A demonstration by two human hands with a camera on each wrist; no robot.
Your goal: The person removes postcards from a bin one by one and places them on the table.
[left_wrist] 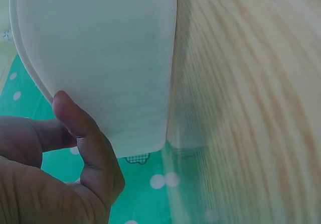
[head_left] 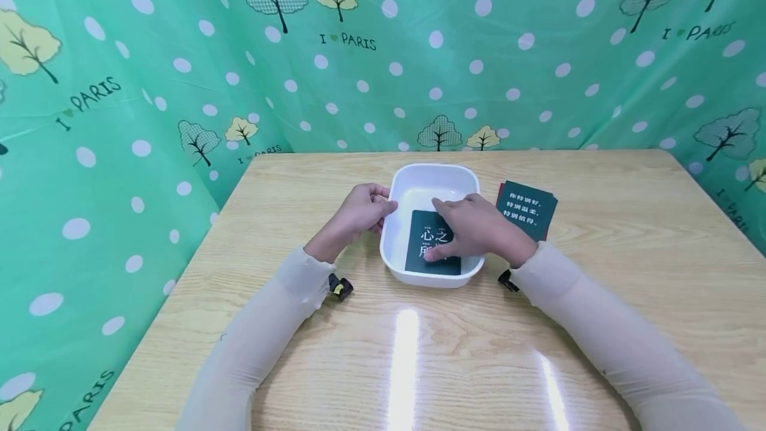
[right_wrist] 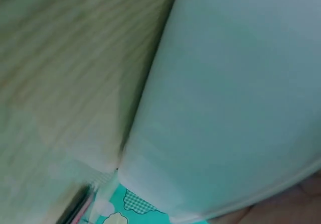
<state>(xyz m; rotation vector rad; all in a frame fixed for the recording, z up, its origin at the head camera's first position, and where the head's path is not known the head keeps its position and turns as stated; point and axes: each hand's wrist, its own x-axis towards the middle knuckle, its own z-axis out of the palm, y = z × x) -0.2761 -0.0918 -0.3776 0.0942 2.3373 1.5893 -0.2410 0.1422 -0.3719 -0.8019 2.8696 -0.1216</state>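
Observation:
In the head view, a white plastic basin (head_left: 432,177) stands on the table between both hands. Inside it lies a dark green card (head_left: 433,265) with white Chinese characters, partly covered by my right hand (head_left: 481,226). That hand reaches over the basin's right wall, thumb and forefinger spread over the card. My left hand (head_left: 362,210) pinches the basin's left rim, its thumb at the edge. The left wrist view shows a fingertip of this hand against the basin's outer wall (left_wrist: 105,58). Only a sliver of the right hand shows in the right wrist view.
Just right of the basin lies a small pile of dark green cards (head_left: 529,208), a red edge showing under the top one. Behind the wooden table (head_left: 335,358) hangs a green curtain (head_left: 383,105) with white dots and trees. Light glares off the near tabletop.

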